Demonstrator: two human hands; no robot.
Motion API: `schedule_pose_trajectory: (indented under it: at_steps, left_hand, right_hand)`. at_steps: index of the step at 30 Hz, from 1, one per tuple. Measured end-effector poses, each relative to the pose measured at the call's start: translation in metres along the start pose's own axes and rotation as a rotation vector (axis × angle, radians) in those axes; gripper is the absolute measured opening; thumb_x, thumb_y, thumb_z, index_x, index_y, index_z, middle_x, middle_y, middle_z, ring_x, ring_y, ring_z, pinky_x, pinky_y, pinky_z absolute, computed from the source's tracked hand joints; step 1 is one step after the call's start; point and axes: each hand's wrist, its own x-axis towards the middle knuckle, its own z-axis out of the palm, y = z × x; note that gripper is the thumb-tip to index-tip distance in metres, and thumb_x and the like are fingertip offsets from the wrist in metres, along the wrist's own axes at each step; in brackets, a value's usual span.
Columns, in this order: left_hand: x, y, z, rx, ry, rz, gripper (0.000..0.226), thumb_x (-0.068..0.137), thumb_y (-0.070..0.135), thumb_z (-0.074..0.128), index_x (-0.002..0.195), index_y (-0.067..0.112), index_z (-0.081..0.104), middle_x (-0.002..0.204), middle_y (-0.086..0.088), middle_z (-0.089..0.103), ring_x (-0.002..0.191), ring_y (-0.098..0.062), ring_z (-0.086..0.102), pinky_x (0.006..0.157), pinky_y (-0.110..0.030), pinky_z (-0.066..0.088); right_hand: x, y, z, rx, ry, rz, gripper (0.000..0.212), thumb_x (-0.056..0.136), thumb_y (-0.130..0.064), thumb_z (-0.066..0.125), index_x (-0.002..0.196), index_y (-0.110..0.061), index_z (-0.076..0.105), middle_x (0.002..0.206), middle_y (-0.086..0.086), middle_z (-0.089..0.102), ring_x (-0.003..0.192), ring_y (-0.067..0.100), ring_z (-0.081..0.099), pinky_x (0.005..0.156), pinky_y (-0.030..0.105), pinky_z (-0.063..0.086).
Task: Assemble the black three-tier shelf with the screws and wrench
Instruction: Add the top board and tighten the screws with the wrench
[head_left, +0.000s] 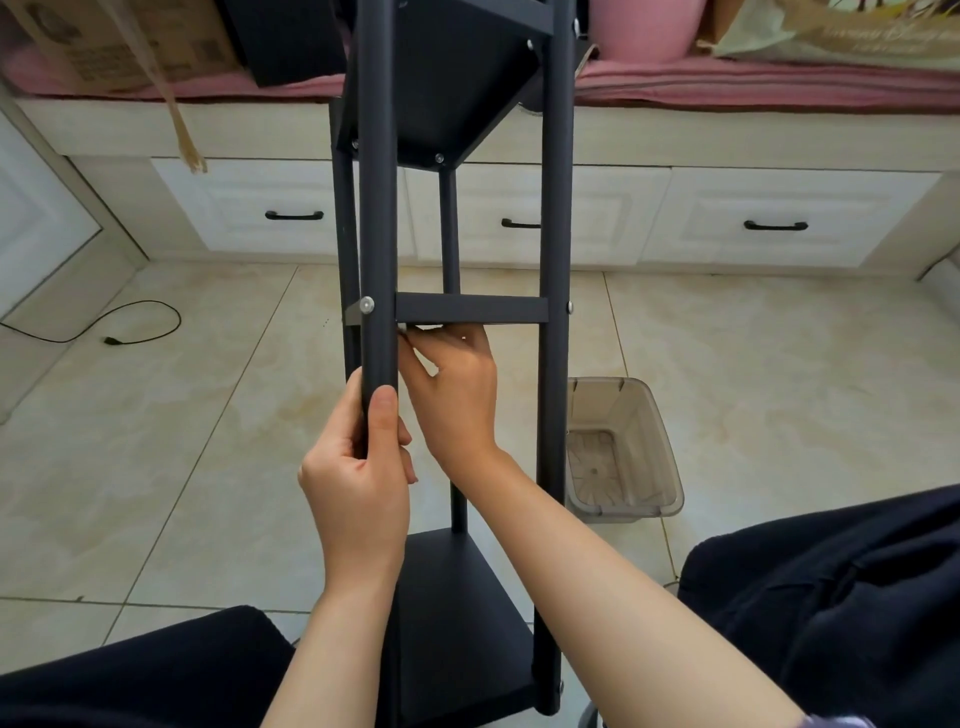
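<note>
A tiled floor (218, 441) fills most of the view, with a white drawer bench (727, 208) along the far side carrying three black drawer handles. The black three-tier shelf (467, 104) lies across the middle of the scene, tipped so its long axis runs from the person's lap at the near edge up and away toward the bench. Three tiers show: one near, between the knees; a middle one seen edge-on; and a far one whose underside faces the camera. Four black posts can be counted running along that axis, two thick near ones and two behind.

The left hand (358, 478) grips the near left post (378, 208), fingers wrapped behind it and thumb pressed up the front, just below the middle tier. The right hand (454, 395) reaches between the posts, its fingertips bunched at the underside of the middle tier beside the left post; they seem to pinch something small there, but what it is cannot be told.

A clear plastic bin (623, 452) sits on the floor right of the shelf. A black power cord (104, 327) lies on the tiles far left. A silver screw head (367, 305) marks the left post at the middle tier; several more dot the other joints.
</note>
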Motion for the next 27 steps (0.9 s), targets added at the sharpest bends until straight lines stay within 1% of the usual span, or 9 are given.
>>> schedule_pose_trajectory:
  at_steps: [5,9,12,14,17,20,22,24,27]
  left_hand:
    - [0.001,0.000,-0.001,-0.014,0.002,0.002,0.027,0.103,0.039,0.051,0.126,0.040,0.064,0.067,-0.005,0.056,0.048,-0.010,0.048,0.050,-0.022,0.046]
    - [0.000,-0.001,-0.001,-0.014,0.004,-0.013,0.045,0.097,0.049,0.051,0.134,0.027,0.065,0.065,-0.001,0.056,0.048,-0.010,0.048,0.050,-0.022,0.046]
    - [0.000,0.001,0.001,-0.026,0.000,-0.018,0.047,0.096,0.051,0.051,0.134,0.028,0.065,0.065,0.000,0.055,0.049,-0.010,0.049,0.050,-0.023,0.046]
    - [-0.001,0.002,0.002,-0.030,-0.003,-0.017,0.046,0.095,0.052,0.051,0.133,0.030,0.064,0.064,0.001,0.056,0.049,-0.011,0.049,0.050,-0.023,0.046]
    - [-0.002,0.001,0.001,-0.017,0.002,-0.009,0.046,0.098,0.051,0.053,0.135,0.025,0.063,0.064,0.001,0.057,0.049,-0.011,0.050,0.050,-0.024,0.047]
    - [-0.003,0.002,-0.001,0.002,0.002,0.004,0.055,0.098,0.052,0.051,0.137,0.014,0.062,0.065,0.000,0.058,0.048,-0.008,0.051,0.050,-0.021,0.047]
    - [-0.005,0.003,-0.001,0.008,-0.009,0.004,0.055,0.096,0.052,0.050,0.136,0.016,0.062,0.065,-0.001,0.059,0.049,-0.008,0.052,0.051,-0.019,0.047]
    - [-0.008,0.004,-0.002,0.015,-0.006,0.000,0.045,0.098,0.049,0.051,0.136,0.026,0.060,0.064,0.002,0.058,0.049,-0.008,0.051,0.051,-0.019,0.047]
    - [-0.011,0.005,-0.002,0.018,-0.007,-0.009,0.046,0.100,0.048,0.052,0.136,0.021,0.063,0.063,0.006,0.056,0.049,-0.009,0.050,0.053,-0.024,0.047]
  right_hand:
    - [0.003,-0.001,0.012,0.074,0.005,0.046,0.014,0.090,-0.015,0.067,0.090,-0.007,0.078,0.086,0.002,0.076,0.098,0.023,0.061,0.081,0.039,0.052]
    - [0.005,-0.003,0.012,0.087,-0.017,0.079,0.013,0.090,-0.012,0.067,0.089,-0.006,0.078,0.087,0.005,0.076,0.097,0.029,0.062,0.080,0.042,0.052]
    - [0.003,-0.005,0.004,0.100,-0.058,0.090,0.014,0.093,-0.013,0.065,0.097,-0.007,0.077,0.096,0.004,0.075,0.105,0.026,0.061,0.087,0.036,0.052]
    - [-0.003,-0.006,-0.006,0.086,-0.074,0.118,0.016,0.094,-0.014,0.063,0.100,-0.008,0.076,0.095,0.003,0.074,0.104,0.022,0.059,0.087,0.032,0.049]
    - [-0.027,-0.007,-0.029,0.056,-0.150,0.181,0.016,0.097,-0.017,0.060,0.102,-0.012,0.074,0.089,-0.001,0.071,0.096,0.016,0.054,0.080,0.030,0.047]
    - [-0.051,-0.010,-0.056,0.065,-0.179,0.270,0.016,0.098,-0.017,0.058,0.104,-0.015,0.073,0.088,-0.014,0.064,0.097,0.010,0.054,0.081,0.026,0.048]
    - [-0.057,-0.016,-0.073,0.071,-0.161,0.326,0.017,0.099,-0.018,0.057,0.104,-0.017,0.072,0.087,-0.023,0.058,0.096,0.006,0.055,0.081,0.021,0.047]
    - [-0.053,-0.027,-0.089,0.088,-0.168,0.350,0.016,0.099,-0.018,0.056,0.102,-0.018,0.072,0.085,-0.027,0.056,0.094,0.007,0.055,0.080,0.020,0.046]
    - [-0.032,-0.044,-0.115,0.075,-0.235,0.329,0.017,0.099,-0.020,0.056,0.096,-0.019,0.073,0.079,-0.024,0.058,0.091,0.010,0.054,0.076,0.023,0.045]
